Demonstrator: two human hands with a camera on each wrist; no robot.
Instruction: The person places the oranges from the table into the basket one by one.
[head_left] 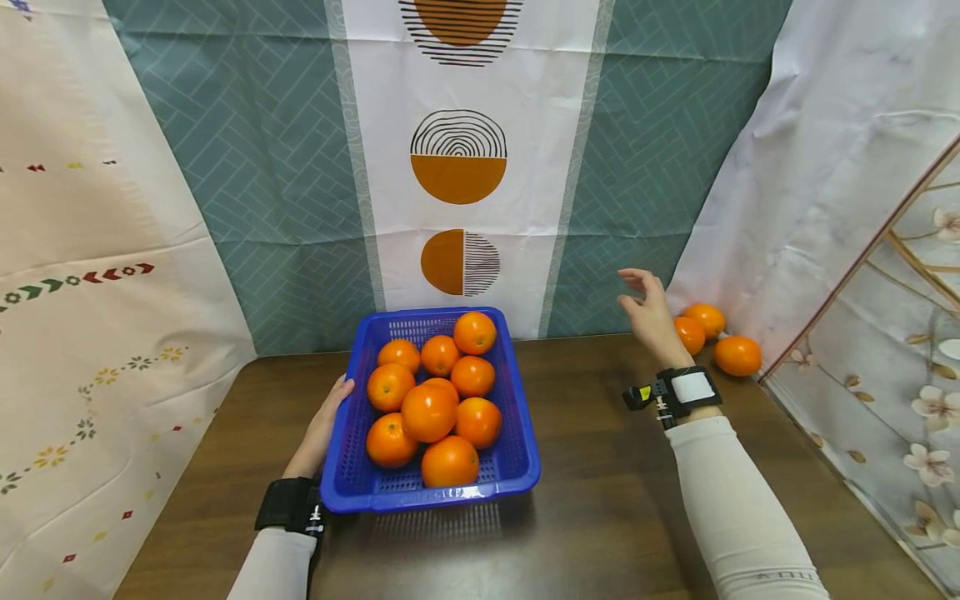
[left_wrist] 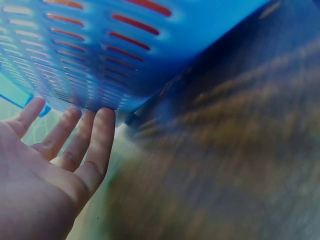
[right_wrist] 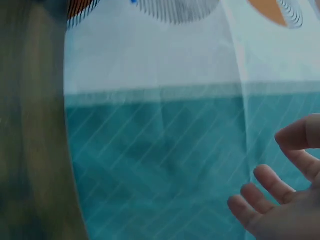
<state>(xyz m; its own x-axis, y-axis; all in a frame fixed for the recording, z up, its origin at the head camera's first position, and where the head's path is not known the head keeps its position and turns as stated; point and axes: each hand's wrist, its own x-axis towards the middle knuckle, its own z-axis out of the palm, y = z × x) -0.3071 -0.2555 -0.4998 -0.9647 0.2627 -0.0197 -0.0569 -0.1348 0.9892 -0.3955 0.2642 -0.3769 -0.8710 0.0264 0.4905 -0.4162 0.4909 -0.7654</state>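
A blue plastic basket (head_left: pixel 435 497) with slotted walls stands on the table and holds several oranges (head_left: pixel 429 412), one lying on top of the others. My left hand (head_left: pixel 321 432) is at the basket's left side. In the left wrist view, its extended fingertips (left_wrist: pixel 104 122) reach the slotted wall; whether the thumb touches it I cannot tell. Well to the right of the basket, my right hand (head_left: pixel 651 315) is raised with its fingers loosely bent and nothing between them. Beside that wrist, three loose oranges (head_left: pixel 738 356) sit at the table's right edge.
The brown wooden table (head_left: pixel 585 517) extends in front of the basket and between it and the right arm. A patterned cloth (head_left: pixel 285 275) hangs behind the table. Floral cloths flank it, the right one (head_left: pixel 885 400) close to the loose oranges.
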